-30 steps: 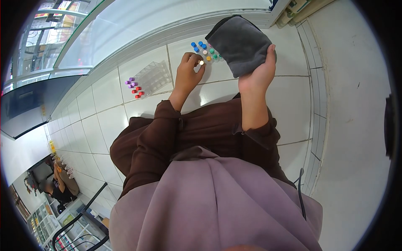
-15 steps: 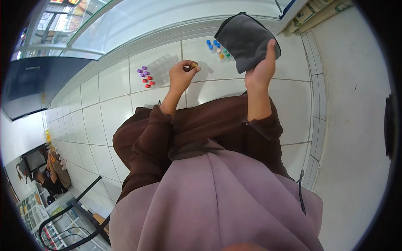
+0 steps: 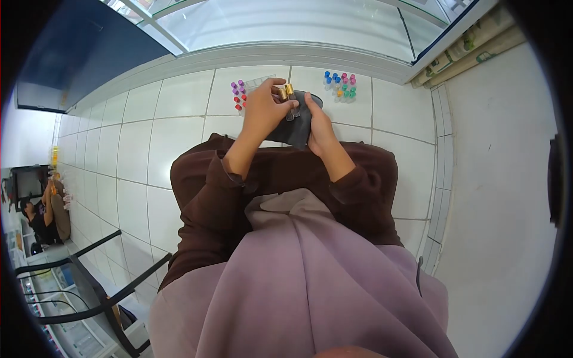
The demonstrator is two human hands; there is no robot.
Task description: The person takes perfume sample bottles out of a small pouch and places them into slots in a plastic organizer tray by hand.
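Grey pouch (image 3: 291, 135), likely soft, lowered nearer me since earlier, right hand (image 3: 322, 132) gripping its side; my left hand (image 3: 264, 109) pinches two gold-capped vials (image 3: 290, 90) over it, probably light, slick, best held mid-body.

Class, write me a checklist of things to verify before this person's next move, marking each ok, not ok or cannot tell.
1. Gold-capped vials secured in the left hand: ok, two are held in its fingers.
2. Grey cloth secured by the right hand: ok, the thumb lies over it.
3. Clear rack fully in view: not ok, the left hand covers part of it.
4. Blue-capped vials, pink-capped vials and green-capped vials clear of both hands: ok, grouped on the tiled floor.
5. Gold caps tightly closed: cannot tell.
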